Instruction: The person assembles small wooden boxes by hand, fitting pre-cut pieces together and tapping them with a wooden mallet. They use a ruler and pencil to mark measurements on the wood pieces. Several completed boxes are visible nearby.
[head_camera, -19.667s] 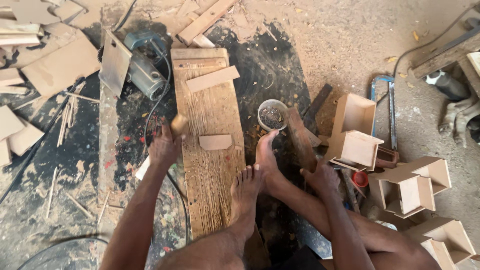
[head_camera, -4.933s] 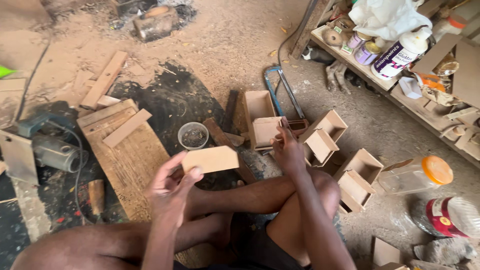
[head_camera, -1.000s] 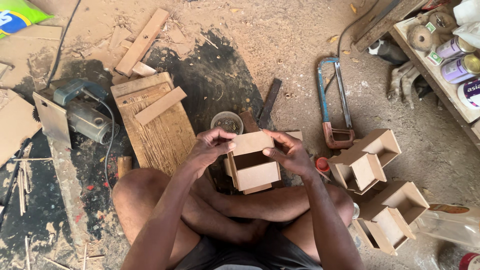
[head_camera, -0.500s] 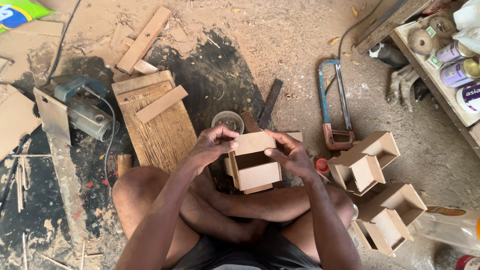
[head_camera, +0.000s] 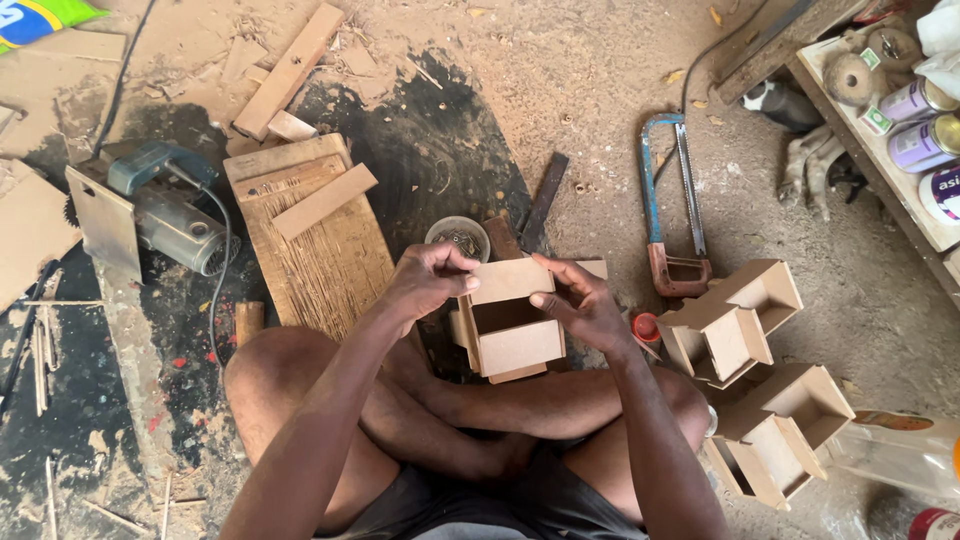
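Observation:
A small open box of pale fibreboard (head_camera: 508, 335) is held over my crossed legs. My left hand (head_camera: 425, 283) grips its upper left edge where a flat top panel (head_camera: 512, 279) lies across it. My right hand (head_camera: 580, 305) clasps the right side, fingers curled over the top panel's edge. The box's open face points up toward me.
A wide plank (head_camera: 325, 262) with a short strip on it lies ahead left, beside a circular saw (head_camera: 150, 210). A small tub of nails (head_camera: 458, 238) stands just past the box. A hacksaw (head_camera: 668, 205) and two finished boxes (head_camera: 735, 320) (head_camera: 780, 425) lie right. A shelf with cans (head_camera: 915, 140) is far right.
Both hands stay on the box. It has shifted slightly, and the fingers have adjusted along the top panel.

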